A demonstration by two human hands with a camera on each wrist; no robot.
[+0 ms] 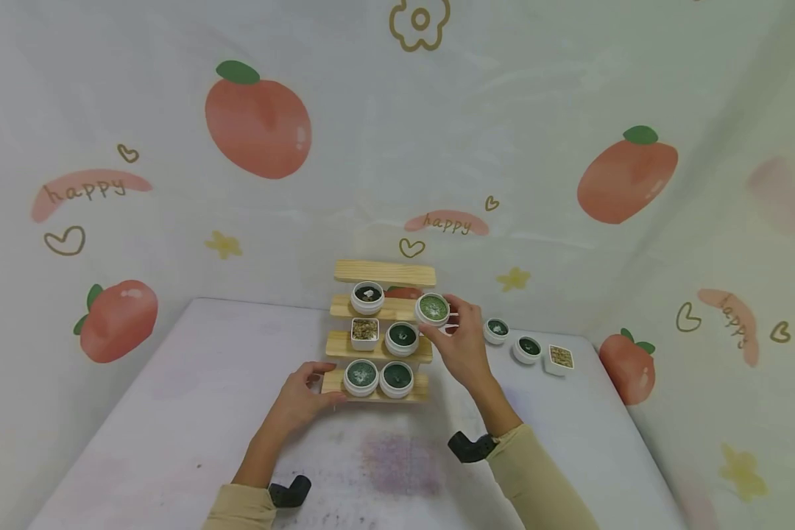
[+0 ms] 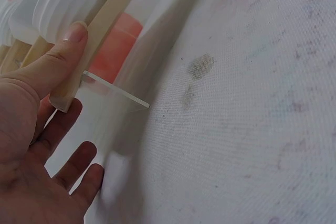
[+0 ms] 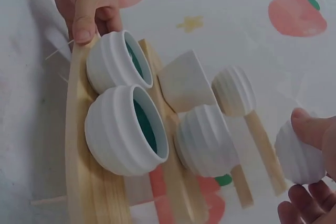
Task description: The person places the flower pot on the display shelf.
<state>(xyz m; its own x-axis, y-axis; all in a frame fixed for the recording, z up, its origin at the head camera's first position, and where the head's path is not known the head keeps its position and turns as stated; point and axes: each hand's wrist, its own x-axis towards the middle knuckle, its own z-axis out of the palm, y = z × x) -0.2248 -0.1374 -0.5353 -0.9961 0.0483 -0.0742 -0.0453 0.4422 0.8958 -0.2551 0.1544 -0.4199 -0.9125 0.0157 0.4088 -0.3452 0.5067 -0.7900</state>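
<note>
A wooden tiered stand (image 1: 379,349) with clear side supports holds several small white pots. At the left end of its lowest board (image 2: 100,38), my left hand (image 1: 302,400) grips the wood, thumb on top and index finger beneath. My right hand (image 1: 465,340) holds a round ribbed white pot (image 1: 433,309) with light green contents, between thumb and fingers, at the right end of the second board from the top. In the right wrist view this pot (image 3: 300,153) is beside the boards; whether it touches wood I cannot tell. Two dark-green-filled pots (image 3: 126,129) sit on the lowest board.
On the middle boards stand a square pot (image 1: 365,333) with grainy contents, a round green one (image 1: 402,338) and a dark one (image 1: 367,297). The top board (image 1: 384,272) is bare. Two round pots (image 1: 526,350) and a square pot (image 1: 559,358) stand on the table at right.
</note>
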